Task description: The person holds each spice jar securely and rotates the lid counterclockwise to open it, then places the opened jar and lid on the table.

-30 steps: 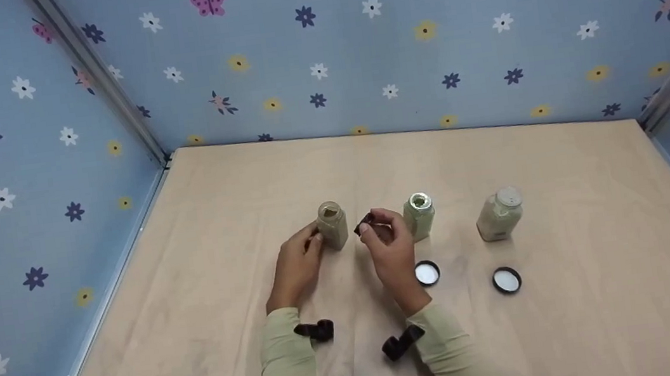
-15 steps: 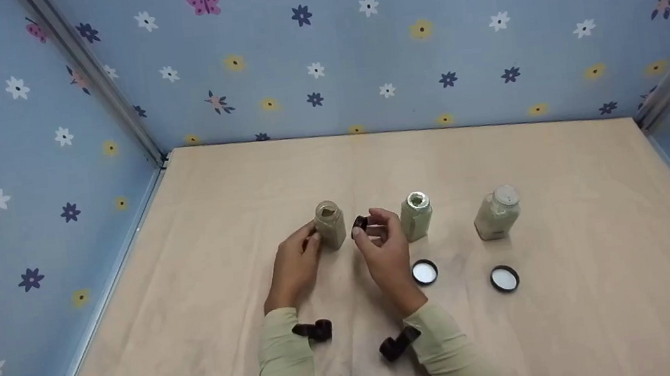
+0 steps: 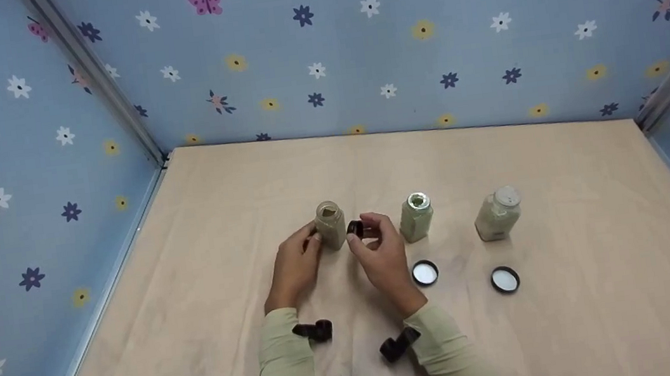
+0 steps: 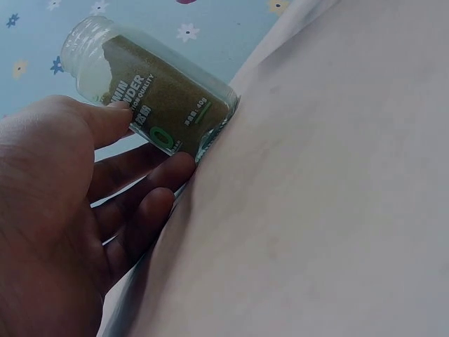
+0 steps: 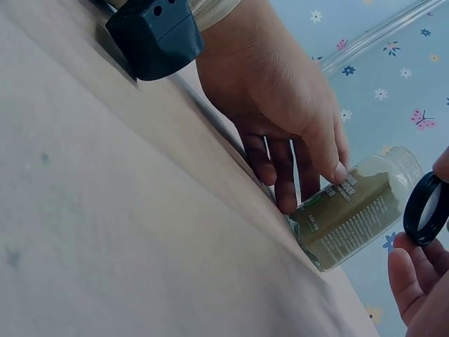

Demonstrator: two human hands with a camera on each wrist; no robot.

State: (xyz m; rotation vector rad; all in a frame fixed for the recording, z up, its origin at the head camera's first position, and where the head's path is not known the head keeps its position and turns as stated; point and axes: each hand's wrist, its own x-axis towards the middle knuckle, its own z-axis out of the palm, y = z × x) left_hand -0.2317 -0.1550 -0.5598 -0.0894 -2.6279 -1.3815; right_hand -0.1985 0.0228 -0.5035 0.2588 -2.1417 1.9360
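My left hand (image 3: 295, 269) holds a square glass spice jar (image 3: 331, 228) upright on the table, thumb on one side and fingertips low behind it. Brown powder fills most of this jar, and in the left wrist view its label (image 4: 165, 126) ends in "MIN POWDER". The mouth is uncapped. Just right of it, my right hand (image 3: 383, 255) pinches a black screw cap (image 5: 413, 219) on edge between thumb and fingers, level with the jar's neck and apart from it. Beyond the right hand stands a second uncapped jar (image 3: 417, 219) with greenish contents and a shiny rim.
A third jar (image 3: 497, 218), with pale contents and a whitish top, stands farther right. Two black caps with white liners lie upturned: one cap (image 3: 425, 273) by the right wrist, another cap (image 3: 505, 280) to its right. Blue flowered walls (image 3: 341, 34) enclose the pale table (image 3: 233, 188).
My right hand has moved slightly left towards the powder jar, and the cap in its fingers has turned onto its edge. The left hand keeps its hold on the jar.
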